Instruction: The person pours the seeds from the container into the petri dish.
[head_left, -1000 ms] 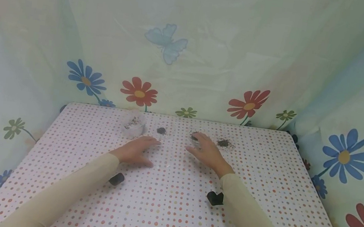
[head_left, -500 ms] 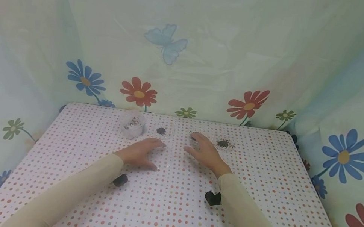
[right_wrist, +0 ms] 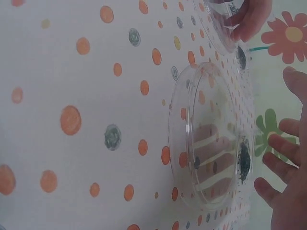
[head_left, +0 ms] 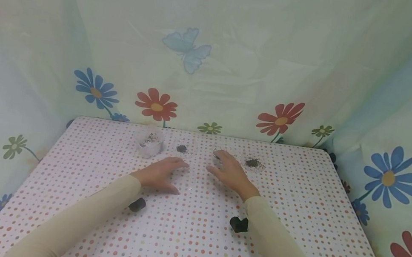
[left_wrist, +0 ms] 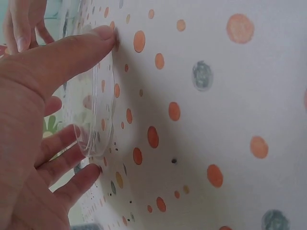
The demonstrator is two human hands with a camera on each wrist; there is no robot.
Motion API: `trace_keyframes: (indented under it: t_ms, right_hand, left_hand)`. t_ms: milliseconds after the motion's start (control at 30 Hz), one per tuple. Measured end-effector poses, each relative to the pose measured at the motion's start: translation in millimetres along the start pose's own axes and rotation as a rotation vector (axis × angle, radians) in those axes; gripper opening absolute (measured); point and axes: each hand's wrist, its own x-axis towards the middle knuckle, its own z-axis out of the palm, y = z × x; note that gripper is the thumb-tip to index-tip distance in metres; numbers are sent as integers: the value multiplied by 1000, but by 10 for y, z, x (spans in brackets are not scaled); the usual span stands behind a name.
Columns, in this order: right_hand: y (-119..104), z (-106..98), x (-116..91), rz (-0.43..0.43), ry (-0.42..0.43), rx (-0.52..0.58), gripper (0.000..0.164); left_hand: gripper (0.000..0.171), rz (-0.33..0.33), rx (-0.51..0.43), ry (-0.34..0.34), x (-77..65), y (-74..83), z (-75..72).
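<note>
A clear, shallow round dish [left_wrist: 91, 115] lies on the dotted tablecloth in the middle. My left hand [head_left: 159, 174] spans it, thumb at the near rim and fingers at the far side, as the left wrist view shows. To its right, my right hand [head_left: 233, 174] hovers with spread fingers and holds nothing. Below those fingers, in the right wrist view, another clear round dish [right_wrist: 180, 139] lies flat and reflects them. In the head view the right hand partly covers a dark heap of grains. Transparent edges are hard to make out from above.
At the back left stands a clear bowl [head_left: 150, 142] with dark crumbs inside. Small dark heaps [head_left: 182, 148] lie to its right, with another dark heap [head_left: 252, 163] beyond the right hand. A flowered curtain [head_left: 211, 82] encloses the table's back and sides.
My left hand has moved a little to the right, its thumb and fingers coming up to the clear dish. The right hand has shifted slightly left.
</note>
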Motion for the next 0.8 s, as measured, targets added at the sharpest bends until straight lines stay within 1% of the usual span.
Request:
trace_keyframes:
  t_ms: [133, 300, 367, 533, 633, 800]
  right_hand:
    - [-13, 11, 17, 3, 10, 10, 64]
    - [-12, 28, 35, 3, 14, 16, 62]
    - [-20, 27, 34, 4, 8, 19, 62]
    - [-46, 24, 39, 13, -9, -2, 66]
    - [-58, 31, 51, 9, -10, -10, 66]
    - [-69, 57, 80, -10, 10, -2, 62]
  left_hand:
    - [83, -9, 11, 21, -13, 13, -5]
    - [83, 4, 13, 51, -20, -11, -10]
    - [83, 11, 4, 58, -30, -27, -19]
    - [83, 0, 18, 69, -42, -23, -67]
    - [83, 2, 41, 91, -26, -11, -102]
    - [82, 6, 65, 148, 11, 4, -153]
